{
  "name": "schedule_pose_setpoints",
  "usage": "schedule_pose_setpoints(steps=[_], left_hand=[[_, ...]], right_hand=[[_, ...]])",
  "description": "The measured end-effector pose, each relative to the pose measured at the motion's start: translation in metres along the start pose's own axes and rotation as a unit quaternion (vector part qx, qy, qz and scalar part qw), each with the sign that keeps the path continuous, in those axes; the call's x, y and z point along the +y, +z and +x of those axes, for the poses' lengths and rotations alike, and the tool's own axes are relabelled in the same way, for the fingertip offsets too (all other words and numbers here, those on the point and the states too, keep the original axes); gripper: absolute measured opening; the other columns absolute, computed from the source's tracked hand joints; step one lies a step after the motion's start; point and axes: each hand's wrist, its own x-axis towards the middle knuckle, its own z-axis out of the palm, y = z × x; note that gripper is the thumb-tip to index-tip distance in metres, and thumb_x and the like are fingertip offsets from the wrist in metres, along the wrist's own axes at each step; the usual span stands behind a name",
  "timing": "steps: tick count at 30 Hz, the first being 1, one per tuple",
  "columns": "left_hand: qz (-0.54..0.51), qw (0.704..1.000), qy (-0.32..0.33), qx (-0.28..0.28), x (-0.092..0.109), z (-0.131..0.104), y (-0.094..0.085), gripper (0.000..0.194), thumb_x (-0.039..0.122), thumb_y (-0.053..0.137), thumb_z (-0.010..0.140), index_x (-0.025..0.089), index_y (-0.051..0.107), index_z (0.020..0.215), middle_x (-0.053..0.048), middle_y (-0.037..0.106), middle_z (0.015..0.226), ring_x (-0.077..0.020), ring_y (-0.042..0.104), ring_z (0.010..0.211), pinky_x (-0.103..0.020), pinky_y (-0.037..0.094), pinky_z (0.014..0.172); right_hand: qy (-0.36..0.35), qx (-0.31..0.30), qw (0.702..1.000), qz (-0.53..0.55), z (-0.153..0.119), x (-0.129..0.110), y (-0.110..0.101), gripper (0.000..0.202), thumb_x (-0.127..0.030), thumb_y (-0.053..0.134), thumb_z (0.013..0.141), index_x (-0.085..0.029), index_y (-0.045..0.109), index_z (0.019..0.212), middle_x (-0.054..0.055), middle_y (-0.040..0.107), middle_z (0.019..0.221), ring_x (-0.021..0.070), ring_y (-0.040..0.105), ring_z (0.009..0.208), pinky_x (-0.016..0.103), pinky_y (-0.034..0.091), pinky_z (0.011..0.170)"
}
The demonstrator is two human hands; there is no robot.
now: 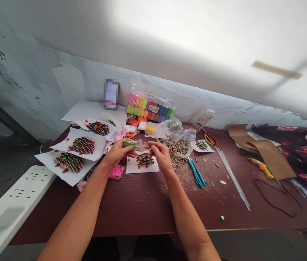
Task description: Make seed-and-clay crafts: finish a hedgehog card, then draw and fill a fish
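Observation:
My left hand (118, 152) is closed on a small clear packet of green clay (131, 144). Close to its right, the fingers of my right hand (160, 154) pinch together, with a bit of green at the fingertips. Under and between both hands lies a white card (142, 169) bearing a hedgehog shape covered in dark striped seeds (144, 159). A pink clay packet (117, 172) rests beside my left wrist. To the right of my right hand, a heap of striped seeds (177, 146) spills from a clear plastic bag (173, 127).
Finished-looking hedgehog cards (81, 145) overlap at left, near a white power strip (24, 192). Coloured clay packs (152, 108) stand behind. Rightward are a blue cutter (196, 174), scissors (210, 137), glue sticks (233, 177), a yellow glue gun (263, 168) and a green clay ball (222, 218).

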Motion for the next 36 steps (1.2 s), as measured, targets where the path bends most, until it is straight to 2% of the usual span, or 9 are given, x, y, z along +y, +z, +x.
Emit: schedule_pose_setpoints(steps=[2, 6, 11, 15, 20, 25, 28, 32, 36], left_hand=[[-0.004, 1.000, 0.000, 0.004, 0.000, 0.000, -0.001, 0.032, 0.021, 0.083, 0.075, 0.013, 0.058, 0.093, -0.001, 0.072, 0.078, -0.0157, 0.073, 0.058, -0.024, 0.061, 0.055], [-0.002, 1.000, 0.004, 0.008, -0.001, 0.001, -0.002, 0.031, 0.022, 0.083, 0.075, 0.013, 0.059, 0.092, -0.001, 0.072, 0.079, -0.0157, 0.073, 0.059, -0.023, 0.061, 0.054], [0.002, 1.000, -0.001, 0.010, 0.000, 0.001, -0.002, 0.029, 0.021, 0.082, 0.076, 0.014, 0.058, 0.092, -0.001, 0.072, 0.079, -0.0155, 0.073, 0.060, -0.023, 0.061, 0.054], [0.004, 1.000, 0.001, 0.011, 0.000, 0.001, -0.003, 0.029, 0.022, 0.082, 0.076, 0.014, 0.058, 0.091, -0.001, 0.072, 0.079, -0.0145, 0.073, 0.060, -0.022, 0.061, 0.055], [0.008, 1.000, 0.005, 0.007, 0.000, 0.001, -0.004, 0.030, 0.025, 0.083, 0.076, 0.014, 0.059, 0.090, -0.002, 0.073, 0.081, -0.0144, 0.073, 0.061, -0.023, 0.062, 0.056], [0.008, 1.000, 0.010, 0.004, -0.001, 0.001, -0.004, 0.032, 0.027, 0.084, 0.075, 0.014, 0.058, 0.091, -0.002, 0.073, 0.079, -0.0149, 0.073, 0.061, -0.023, 0.061, 0.056], [0.009, 1.000, 0.009, 0.006, -0.002, 0.002, -0.004, 0.032, 0.026, 0.083, 0.075, 0.015, 0.057, 0.091, -0.001, 0.073, 0.079, -0.0148, 0.073, 0.061, -0.023, 0.061, 0.056], [0.006, 1.000, 0.002, 0.015, -0.001, 0.001, -0.003, 0.026, 0.021, 0.080, 0.077, 0.014, 0.058, 0.090, -0.001, 0.073, 0.079, -0.0143, 0.073, 0.060, -0.023, 0.061, 0.055], [0.002, 1.000, -0.003, 0.020, 0.001, 0.000, -0.001, 0.024, 0.018, 0.079, 0.078, 0.014, 0.058, 0.089, 0.000, 0.071, 0.076, -0.0143, 0.073, 0.059, -0.022, 0.060, 0.054]], right_hand=[[0.009, -0.005, 1.000, 0.005, 0.001, 0.000, 0.000, 0.033, -0.042, 0.069, 0.074, -0.019, 0.076, 0.095, 0.005, 0.076, 0.087, 0.0100, 0.057, 0.056, 0.025, 0.050, 0.055], [0.008, 0.014, 1.000, 0.005, 0.002, -0.001, -0.001, 0.036, -0.043, 0.077, 0.067, -0.019, 0.076, 0.094, 0.004, 0.076, 0.080, 0.0106, 0.057, 0.055, 0.025, 0.049, 0.054], [0.009, 0.034, 0.999, -0.027, 0.000, -0.002, -0.003, 0.038, -0.055, 0.072, 0.073, -0.019, 0.071, 0.083, 0.005, 0.075, 0.076, 0.0102, 0.055, 0.050, 0.024, 0.046, 0.050], [0.010, 0.026, 0.998, -0.062, -0.002, -0.003, -0.001, 0.043, -0.061, 0.070, 0.074, -0.019, 0.062, 0.067, 0.001, 0.066, 0.059, 0.0090, 0.048, 0.045, 0.022, 0.039, 0.045], [-0.027, 0.032, 0.994, -0.102, -0.002, -0.003, 0.001, 0.041, -0.053, 0.075, 0.071, -0.021, 0.055, 0.059, -0.004, 0.054, 0.052, 0.0082, 0.043, 0.047, 0.021, 0.035, 0.047], [-0.015, 0.026, 0.996, -0.088, 0.001, 0.002, -0.003, 0.027, -0.045, 0.070, 0.076, -0.019, 0.070, 0.080, 0.000, 0.068, 0.069, 0.0106, 0.054, 0.052, 0.022, 0.043, 0.048], [-0.001, 0.018, 0.996, -0.088, 0.002, 0.005, -0.007, 0.026, -0.041, 0.070, 0.075, -0.019, 0.072, 0.088, 0.003, 0.074, 0.079, 0.0114, 0.058, 0.053, 0.022, 0.045, 0.048], [-0.004, 0.011, 0.993, -0.114, 0.002, 0.007, -0.010, 0.025, -0.045, 0.069, 0.077, -0.019, 0.066, 0.078, 0.002, 0.072, 0.071, 0.0112, 0.056, 0.051, 0.023, 0.045, 0.050], [-0.046, 0.020, 0.975, -0.216, 0.000, 0.009, -0.011, 0.033, -0.048, 0.064, 0.083, -0.020, 0.059, 0.067, -0.003, 0.060, 0.059, 0.0107, 0.049, 0.053, 0.022, 0.039, 0.054]])
